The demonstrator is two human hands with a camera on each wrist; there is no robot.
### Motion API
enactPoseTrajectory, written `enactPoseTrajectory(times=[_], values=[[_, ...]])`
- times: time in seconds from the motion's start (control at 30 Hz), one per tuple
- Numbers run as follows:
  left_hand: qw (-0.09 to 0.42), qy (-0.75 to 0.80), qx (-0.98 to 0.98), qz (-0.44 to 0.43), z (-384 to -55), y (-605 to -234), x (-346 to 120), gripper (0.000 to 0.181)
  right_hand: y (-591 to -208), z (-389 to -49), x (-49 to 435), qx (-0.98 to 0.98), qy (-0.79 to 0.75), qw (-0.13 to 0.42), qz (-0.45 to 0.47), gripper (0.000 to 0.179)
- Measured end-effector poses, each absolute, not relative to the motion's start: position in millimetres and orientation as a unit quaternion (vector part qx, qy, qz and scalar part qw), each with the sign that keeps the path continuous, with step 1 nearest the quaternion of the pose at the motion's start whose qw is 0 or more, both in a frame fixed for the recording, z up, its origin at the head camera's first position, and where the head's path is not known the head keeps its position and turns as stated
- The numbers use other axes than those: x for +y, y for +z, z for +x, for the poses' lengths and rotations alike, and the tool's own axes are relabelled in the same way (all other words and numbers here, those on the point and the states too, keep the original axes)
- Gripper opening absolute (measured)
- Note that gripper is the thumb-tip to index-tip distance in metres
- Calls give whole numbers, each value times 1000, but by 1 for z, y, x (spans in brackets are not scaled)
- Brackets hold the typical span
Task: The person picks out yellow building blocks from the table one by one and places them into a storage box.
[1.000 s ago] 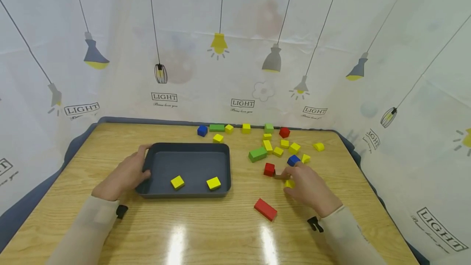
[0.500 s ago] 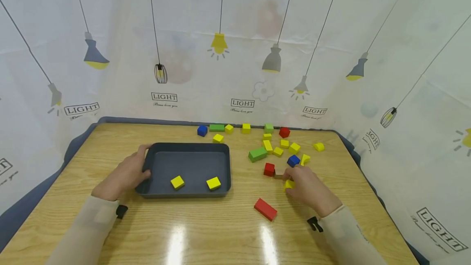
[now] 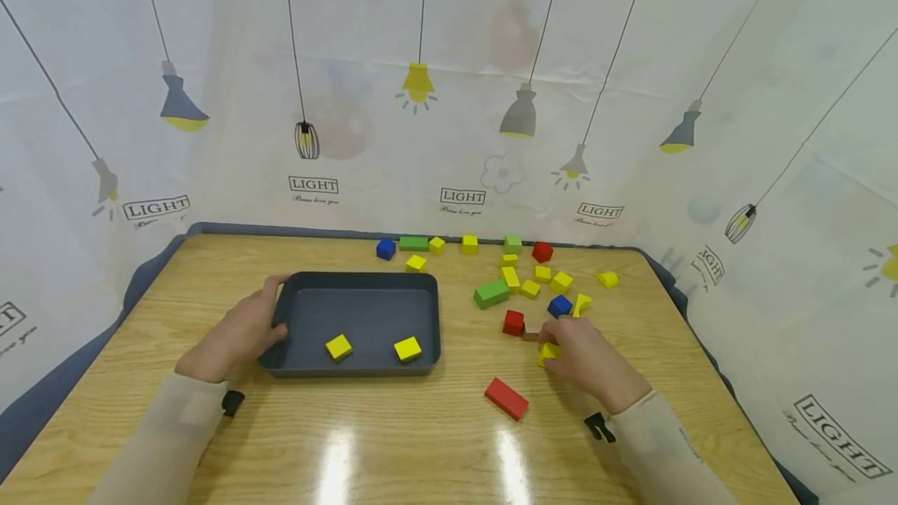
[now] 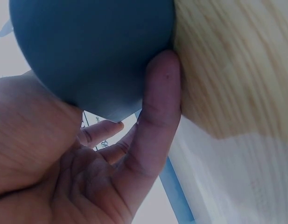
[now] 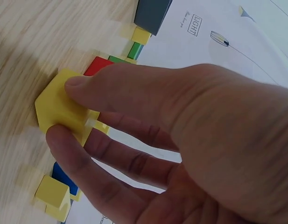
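My left hand (image 3: 235, 333) grips the left side of a dark grey tray (image 3: 358, 279), thumb at the inner edge. In the left wrist view a finger (image 4: 162, 93) lies along the tray's dark wall (image 4: 97, 51). Two yellow blocks, one on the left (image 3: 339, 347) and one on the right (image 3: 407, 349), lie in the tray. My right hand (image 3: 592, 361) pinches another yellow block (image 5: 64, 102) between thumb and fingertip, low over the table. Beside those fingers are a small brown block (image 3: 531, 331), a red cube (image 3: 514, 323) and a blue cube (image 3: 560, 306).
A red rectangular block (image 3: 507, 399) lies nearer the front. Behind the right hand are a green block (image 3: 492, 294), a yellow notched block (image 3: 581, 304) and several more yellow blocks. Others line the table's back edge, including a blue cube (image 3: 386, 248) and a red one (image 3: 542, 252).
The right hand has shifted slightly toward the front, and the yellow block between its fingers has turned a little and moved slightly left. The left hand and tray stay still.
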State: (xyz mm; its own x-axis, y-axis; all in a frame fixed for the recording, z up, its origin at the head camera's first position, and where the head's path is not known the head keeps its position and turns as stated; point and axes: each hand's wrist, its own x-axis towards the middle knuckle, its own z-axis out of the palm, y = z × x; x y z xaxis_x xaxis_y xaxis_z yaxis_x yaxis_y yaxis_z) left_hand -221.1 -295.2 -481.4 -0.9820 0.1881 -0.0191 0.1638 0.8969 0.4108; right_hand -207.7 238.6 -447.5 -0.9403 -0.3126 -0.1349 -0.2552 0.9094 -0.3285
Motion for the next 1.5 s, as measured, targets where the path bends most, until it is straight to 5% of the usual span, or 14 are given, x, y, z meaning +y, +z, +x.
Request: enactPoseTrajectory(times=[0.73,1.5], values=[[37,214,973,82,-222,-478,-293,90,-434,-208,208,966,-168,52,-190,27],[42,220,971,83,-221,-477,-294,89,-422,-241,116,947,-187,21,-262,32]])
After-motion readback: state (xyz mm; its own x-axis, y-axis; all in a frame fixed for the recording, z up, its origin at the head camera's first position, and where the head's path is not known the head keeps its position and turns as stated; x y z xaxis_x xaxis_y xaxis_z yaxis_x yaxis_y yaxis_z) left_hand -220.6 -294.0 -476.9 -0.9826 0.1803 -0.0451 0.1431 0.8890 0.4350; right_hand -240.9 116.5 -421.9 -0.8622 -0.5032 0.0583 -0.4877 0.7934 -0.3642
